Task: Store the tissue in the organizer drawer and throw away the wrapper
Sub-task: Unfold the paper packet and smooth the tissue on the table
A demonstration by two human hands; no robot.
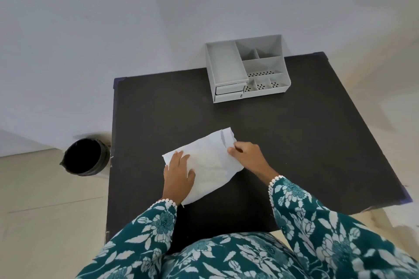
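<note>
A dark tabletop (pixel 294 142) stands against a pale wall, with a light floor on either side. On the floor just off its left edge sits a round black bin (pixel 84 157), its mouth open and its inside too dark to tell what it holds. At the far side of the tabletop, close to the wall, stands a grey organizer (pixel 247 68). Its left part is a tall open tray over two small drawers (pixel 229 92) stacked one above the other, both pushed in. Its right part is split into several open compartments, the front ones with perforated floors; all the compartments that show look bare. Nothing lies on the tabletop between the organizer and the hands.

Nearer the person, around the middle of the tabletop, lies a white tissue pack (pixel 210 161), flat and set at a slant, one end toward the organizer and the other toward the person. The pictures do not separate wrapper from tissue. The left hand (pixel 179 176) lies on the pack's near left part with fingers spread and pressed flat on it. The right hand (pixel 247 156) is curled at the pack's right edge, near the far end, thumb and fingertips pinching the edge of the white material. Both arms wear teal sleeves (pixel 317 222) with a white floral print and lace cuffs.
</note>
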